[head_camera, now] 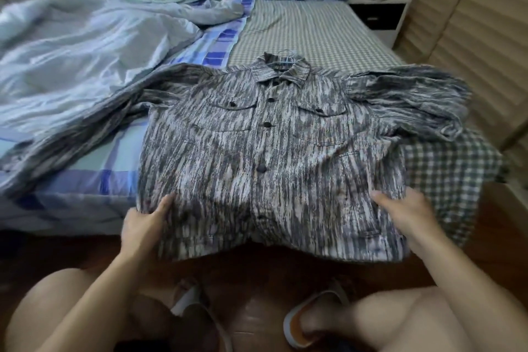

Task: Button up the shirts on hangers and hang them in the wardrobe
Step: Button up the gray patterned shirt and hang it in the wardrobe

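The grey streaked button-front shirt (pixel 265 157) lies flat on the bed (pixel 314 28), collar far, hem towards the person. The left hand (pixel 143 226) pinches the hem's left side; the right hand (pixel 405 214) rests open on its right side, equally near.

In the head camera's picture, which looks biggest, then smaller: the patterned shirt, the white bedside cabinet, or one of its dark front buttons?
1. patterned shirt
2. white bedside cabinet, though farther away, so its true size is unsure
3. dark front button
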Demonstrator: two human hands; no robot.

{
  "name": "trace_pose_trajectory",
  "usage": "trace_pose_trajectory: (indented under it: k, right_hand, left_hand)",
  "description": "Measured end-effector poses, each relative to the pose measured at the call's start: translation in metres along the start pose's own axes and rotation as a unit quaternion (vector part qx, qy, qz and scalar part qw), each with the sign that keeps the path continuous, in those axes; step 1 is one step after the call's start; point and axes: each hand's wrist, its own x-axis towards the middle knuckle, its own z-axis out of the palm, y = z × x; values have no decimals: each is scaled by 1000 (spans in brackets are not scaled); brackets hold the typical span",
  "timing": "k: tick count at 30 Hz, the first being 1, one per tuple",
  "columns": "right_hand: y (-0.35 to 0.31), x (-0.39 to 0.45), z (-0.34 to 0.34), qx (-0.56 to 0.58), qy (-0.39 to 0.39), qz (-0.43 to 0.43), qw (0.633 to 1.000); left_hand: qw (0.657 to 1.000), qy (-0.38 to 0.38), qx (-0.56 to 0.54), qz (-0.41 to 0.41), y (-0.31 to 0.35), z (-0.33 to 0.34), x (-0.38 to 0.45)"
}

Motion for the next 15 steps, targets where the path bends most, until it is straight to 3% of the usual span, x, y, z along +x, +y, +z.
trace_pose_trajectory:
  k: [2,5,10,13,15]
  right_hand:
    - [-14,-6,-10,7,-18,-31,999]
    - [-65,-7,-25,5,71,-127,989]
    - [-166,29,-45,36,187,-250,949]
    - [-203,58,-55,58,257,-222,939]
    - [-219,82,-54,51,278,-209,936]
  left_hand:
    - [998,-66,4,10,12,-20,2]
    - [992,-114,-16,52,62,-44,5]
    - [972,20,-158,175,162,-59,1]
    - [950,47,-244,189,201,-60,4]
    - [956,71,-201,201,217,-51,17]
